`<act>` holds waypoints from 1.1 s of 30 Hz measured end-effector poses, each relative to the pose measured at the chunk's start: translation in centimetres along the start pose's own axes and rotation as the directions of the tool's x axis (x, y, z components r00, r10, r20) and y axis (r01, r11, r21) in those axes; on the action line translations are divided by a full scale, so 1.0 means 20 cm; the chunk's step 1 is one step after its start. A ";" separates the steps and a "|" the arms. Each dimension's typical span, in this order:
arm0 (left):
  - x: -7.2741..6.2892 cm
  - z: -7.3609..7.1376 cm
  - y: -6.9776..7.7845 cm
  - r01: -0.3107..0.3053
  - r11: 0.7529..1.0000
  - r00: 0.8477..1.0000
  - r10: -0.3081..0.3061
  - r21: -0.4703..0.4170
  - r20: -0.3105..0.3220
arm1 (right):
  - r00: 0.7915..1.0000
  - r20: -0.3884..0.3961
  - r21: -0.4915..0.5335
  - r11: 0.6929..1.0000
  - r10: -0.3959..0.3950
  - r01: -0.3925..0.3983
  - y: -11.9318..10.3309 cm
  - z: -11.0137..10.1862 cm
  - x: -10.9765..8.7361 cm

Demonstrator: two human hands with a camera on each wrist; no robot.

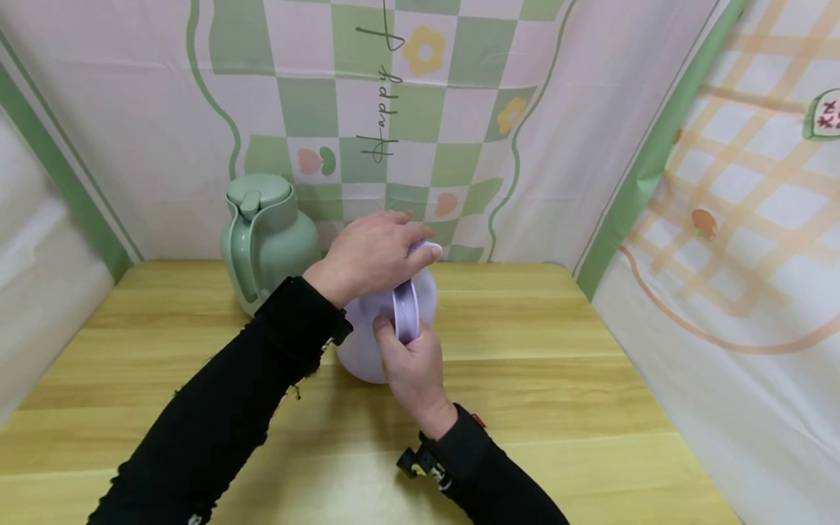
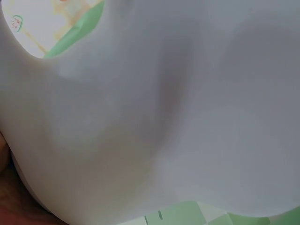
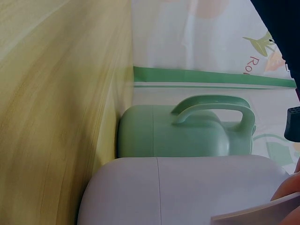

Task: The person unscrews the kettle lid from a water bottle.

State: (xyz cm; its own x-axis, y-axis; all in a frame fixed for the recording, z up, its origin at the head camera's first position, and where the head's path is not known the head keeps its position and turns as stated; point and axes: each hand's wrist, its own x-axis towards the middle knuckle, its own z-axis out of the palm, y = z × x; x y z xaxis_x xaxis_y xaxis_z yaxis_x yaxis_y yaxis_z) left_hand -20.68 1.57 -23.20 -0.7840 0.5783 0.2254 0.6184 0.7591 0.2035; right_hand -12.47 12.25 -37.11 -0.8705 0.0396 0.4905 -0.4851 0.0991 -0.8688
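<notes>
A pale lilac thermos jug [image 1: 367, 354] stands upright on the table, its handle [image 1: 407, 313] turned toward me. My right hand [image 1: 415, 368] grips the lower part of this handle, thumb on its left side. Over the jug's top lies my left hand [image 1: 374, 251], thumb on the near side of the lid and fingers reaching across to the far side; it hides most of the lid. The jug's lilac body [image 2: 117, 117] fills the left wrist view. A similar green thermos jug [image 1: 289, 237] stands behind and to the left, close to my left forearm.
The wood-grain table [image 1: 525, 379] ends at a checked fabric backdrop [image 1: 367, 109] at the rear. Printed fabric walls [image 1: 735, 240] rise at both sides. Beyond the lilac jug, the right wrist view shows the green jug's handle [image 3: 215, 103].
</notes>
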 end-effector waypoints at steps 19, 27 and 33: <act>0.01 0.01 0.05 0.106 0.992 0.994 -0.104 0.074 -0.024 | 1.000 0.014 0.017 1.000 -0.020 0.020 0.01 0.00 0.00; 0.00 -0.01 0.03 0.087 0.995 0.996 -0.087 0.052 0.005 | 1.000 0.010 0.008 1.000 -0.012 0.012 0.00 0.00 0.00; -0.01 -0.03 -0.07 -0.064 0.998 0.998 0.064 0.005 -0.023 | 0.999 0.017 0.024 0.999 0.035 -0.036 0.00 0.00 0.00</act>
State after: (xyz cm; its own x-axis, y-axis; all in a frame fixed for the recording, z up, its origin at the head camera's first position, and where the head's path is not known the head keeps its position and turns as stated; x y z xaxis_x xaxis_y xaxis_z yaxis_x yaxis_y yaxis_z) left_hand -21.28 0.23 -22.90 -0.7417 0.6184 0.2598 0.6667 0.7221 0.1844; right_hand -12.46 12.30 -37.11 -0.8883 0.0265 0.4584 -0.4556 0.0741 -0.8871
